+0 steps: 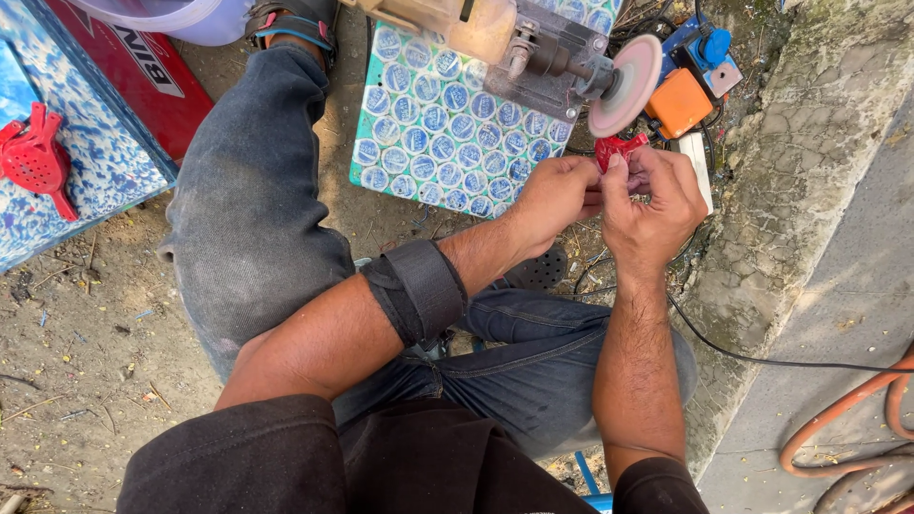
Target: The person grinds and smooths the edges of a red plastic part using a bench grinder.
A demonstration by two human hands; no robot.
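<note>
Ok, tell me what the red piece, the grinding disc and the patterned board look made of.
Red piece: likely moulded plastic, glossy, held by both hands against the disc.
Disc: pinkish, matte, looks like abrasive or felt; hard to tell.
Board: seemingly pressed recycled plastic, with blue and white circles set in green.

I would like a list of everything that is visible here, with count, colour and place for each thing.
small plastic piece: one, red, pinched in both hands just under the disc
grinding disc: one, pink-white, on the motor shaft, top centre
motor: one, beige and grey, on the board
board: one, green with blue-white circles, on the ground at top centre
box: one, orange, right of the disc
slotted piece: one, red, on the blue speckled panel at left
cable: one, black, across the concrete at right
hose: one, orange, bottom right
armband: one, black, on the left forearm
left hand: holds the piece
right hand: holds the piece
</note>
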